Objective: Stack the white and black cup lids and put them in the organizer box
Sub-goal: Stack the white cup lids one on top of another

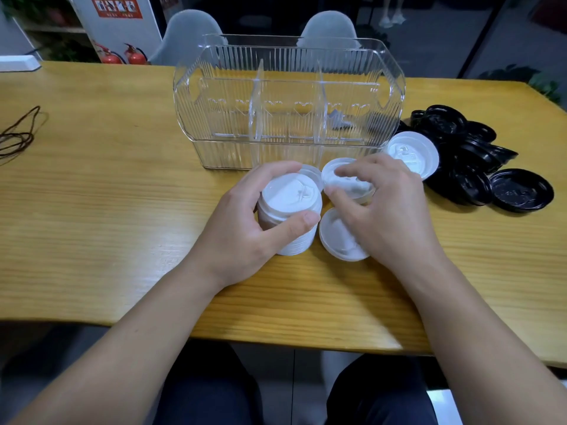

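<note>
- The left hand (245, 222) is curled round a white stack (290, 216) of nested lids standing on the table (107, 210), thumb across its near side and fingers round its far side.
- The right hand (386, 210) pinches a single white lid (346, 182) by its rim, thumb on the near edge and fingers over the far edge, just right of the stack.
- Another loose lid (340, 237) lies flat under the right palm, touching the table, partly hidden by the hand.
- One more white lid (412, 153) leans on the black lids (469, 161), which lie in a loose heap beyond and to the right of the right hand.
- The box (288, 102), clear with ribbed walls and three compartments, stands just past both hands; no lids show inside it.
- Handling, as I judge it: the lids are thin moulded plastic, very light, springy and smooth, so they will slip and flex if squeezed across the middle. The rim is the stiffest part and the place to hold.
- The stack is light and likely top-heavy; gripping round its lower half, or cupping top and bottom, should keep it from fanning apart.
- Nesting probably needs the lid held level and pressed down evenly.
- Black lids look the same make, so the same rim hold should suit.
</note>
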The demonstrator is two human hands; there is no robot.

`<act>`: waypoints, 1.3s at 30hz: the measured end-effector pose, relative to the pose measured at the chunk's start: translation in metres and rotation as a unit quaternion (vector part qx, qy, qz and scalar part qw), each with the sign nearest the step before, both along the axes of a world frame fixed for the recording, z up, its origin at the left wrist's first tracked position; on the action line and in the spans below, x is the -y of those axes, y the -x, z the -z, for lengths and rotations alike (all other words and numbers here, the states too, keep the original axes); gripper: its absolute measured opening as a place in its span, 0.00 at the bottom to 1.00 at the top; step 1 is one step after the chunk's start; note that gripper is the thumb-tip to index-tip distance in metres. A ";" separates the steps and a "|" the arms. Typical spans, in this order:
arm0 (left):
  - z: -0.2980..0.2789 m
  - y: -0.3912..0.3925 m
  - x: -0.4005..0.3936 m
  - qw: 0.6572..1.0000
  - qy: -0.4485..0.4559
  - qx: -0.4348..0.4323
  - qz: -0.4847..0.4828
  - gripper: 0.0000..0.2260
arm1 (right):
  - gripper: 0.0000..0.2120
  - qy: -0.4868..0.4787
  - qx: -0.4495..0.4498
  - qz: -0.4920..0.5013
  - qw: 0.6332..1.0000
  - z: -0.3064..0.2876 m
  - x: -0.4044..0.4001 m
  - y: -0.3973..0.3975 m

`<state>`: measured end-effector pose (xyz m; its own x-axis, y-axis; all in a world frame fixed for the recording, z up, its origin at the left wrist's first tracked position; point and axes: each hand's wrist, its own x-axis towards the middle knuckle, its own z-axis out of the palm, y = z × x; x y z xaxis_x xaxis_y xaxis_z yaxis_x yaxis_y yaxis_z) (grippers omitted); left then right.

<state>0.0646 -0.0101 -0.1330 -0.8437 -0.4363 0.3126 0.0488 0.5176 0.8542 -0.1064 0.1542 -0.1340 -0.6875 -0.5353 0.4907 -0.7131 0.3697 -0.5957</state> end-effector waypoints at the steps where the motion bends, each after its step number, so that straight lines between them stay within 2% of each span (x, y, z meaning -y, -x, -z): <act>1: 0.000 0.000 0.000 1.000 -0.002 0.001 -0.002 0.29 | 0.14 -0.032 -0.007 0.011 0.999 0.004 0.001 0.002; 4: 0.001 0.000 0.001 1.000 -0.001 0.000 -0.011 0.29 | 0.11 -0.077 -0.035 0.028 0.996 0.007 0.002 0.004; 9: 0.000 -0.001 0.001 1.000 0.005 0.003 -0.009 0.29 | 0.04 -0.074 -0.063 0.020 0.995 0.005 0.003 0.004; 14: 0.000 -0.001 0.001 1.000 0.008 0.006 -0.003 0.29 | 0.06 -0.072 -0.080 0.028 0.994 0.003 0.003 0.003; 23: 0.002 0.000 0.002 1.000 0.017 0.007 -0.003 0.27 | 0.05 -0.043 -0.044 0.007 0.998 0.000 0.002 0.000; 29: 0.001 0.000 0.001 1.000 0.015 0.006 0.001 0.27 | 0.07 0.039 -0.016 -0.021 0.999 -0.005 -0.002 -0.001; 33: 0.001 0.001 0.001 1.000 0.010 -0.005 0.006 0.27 | 0.08 0.094 0.052 -0.072 0.992 -0.009 -0.004 -0.005; 39: -0.001 0.001 0.001 0.998 -0.006 -0.056 0.001 0.32 | 0.07 0.168 0.061 -0.184 0.967 -0.016 -0.004 -0.017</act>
<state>0.0638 -0.0114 -0.1320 -0.8052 -0.4381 0.3998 0.1455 0.5075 0.8493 -0.0897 0.1581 -0.1178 -0.5453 -0.5794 0.6057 -0.6760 -0.1232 -0.7265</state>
